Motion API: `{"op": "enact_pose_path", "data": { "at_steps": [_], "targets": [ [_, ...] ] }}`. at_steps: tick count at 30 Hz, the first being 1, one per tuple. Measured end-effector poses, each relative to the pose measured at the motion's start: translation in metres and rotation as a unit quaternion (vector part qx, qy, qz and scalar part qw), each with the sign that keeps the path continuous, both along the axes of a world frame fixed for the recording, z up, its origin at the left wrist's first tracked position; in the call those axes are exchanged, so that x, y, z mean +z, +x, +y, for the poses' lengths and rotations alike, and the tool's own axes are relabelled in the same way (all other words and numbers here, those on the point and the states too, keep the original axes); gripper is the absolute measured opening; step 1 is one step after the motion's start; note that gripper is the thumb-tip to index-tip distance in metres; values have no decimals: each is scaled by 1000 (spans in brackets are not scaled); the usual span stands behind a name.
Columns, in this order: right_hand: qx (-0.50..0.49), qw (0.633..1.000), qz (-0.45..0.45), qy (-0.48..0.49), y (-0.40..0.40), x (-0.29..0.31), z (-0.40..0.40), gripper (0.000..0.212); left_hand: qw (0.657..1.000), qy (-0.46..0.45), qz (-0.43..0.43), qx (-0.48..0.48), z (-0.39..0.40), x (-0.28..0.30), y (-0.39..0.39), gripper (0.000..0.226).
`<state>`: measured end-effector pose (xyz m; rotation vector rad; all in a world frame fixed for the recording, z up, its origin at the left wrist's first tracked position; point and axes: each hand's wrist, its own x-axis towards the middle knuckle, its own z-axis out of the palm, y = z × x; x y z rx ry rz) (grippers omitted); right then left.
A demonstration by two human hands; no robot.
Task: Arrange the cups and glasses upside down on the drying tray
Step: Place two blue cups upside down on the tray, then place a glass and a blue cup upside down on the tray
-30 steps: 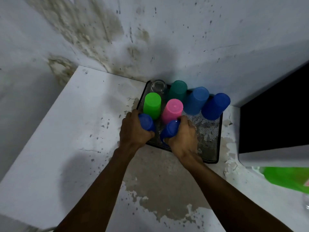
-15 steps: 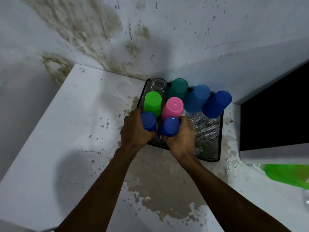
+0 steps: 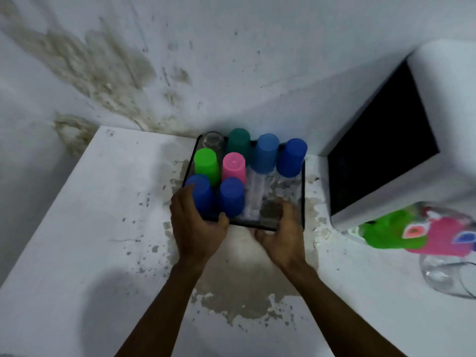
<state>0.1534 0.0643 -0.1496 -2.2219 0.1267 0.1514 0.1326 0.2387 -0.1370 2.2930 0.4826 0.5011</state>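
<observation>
A black mesh drying tray (image 3: 283,191) sits in the corner of the white counter. Several cups stand upside down on it: a clear glass (image 3: 212,140), a teal cup (image 3: 239,144), a light blue cup (image 3: 266,153), a dark blue cup (image 3: 292,157), a green cup (image 3: 206,163) and a pink cup (image 3: 234,166). Two more dark blue cups (image 3: 202,193) (image 3: 231,197) stand in the front row. My left hand (image 3: 195,228) touches the front-left blue cup with fingers loosely curved. My right hand (image 3: 282,235), blurred, is off the cups at the tray's front edge, fingers apart.
A white block with a dark opening (image 3: 381,155) stands right of the tray. Beyond it lie a green and pink plastic item (image 3: 417,233) and a clear glass (image 3: 448,276) on its side. Stained walls close the corner behind the tray.
My right hand let go of the front blue cup and slid right and back to the tray's edge. The left hand loosened on its cup. The view shifted, showing more on the right.
</observation>
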Motion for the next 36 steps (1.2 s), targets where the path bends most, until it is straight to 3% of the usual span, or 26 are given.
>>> {"op": "enact_pose_path", "data": {
  "at_steps": [4,7,9,21,29,36],
  "targets": [
    [-20,1000,-7,3,-26,13,-55,53,999,-30,-35,-29,-54,6,-19,57],
    [-25,999,-19,6,-47,22,-106,33,995,-44,-16,-89,-108,12,-30,28],
    [-32,999,-15,16,-58,22,-134,25,991,-51,7,-123,-143,15,-36,20],
    [-160,986,-51,15,-104,20,-326,18,931,-50,118,-342,-353,12,-46,35],
    [-229,972,-45,8,-110,14,-416,17,898,-11,262,-354,-459,-10,-38,89],
    [-255,966,-30,10,-103,6,-455,19,909,3,272,-316,-508,-28,-13,108]
  ]
}}
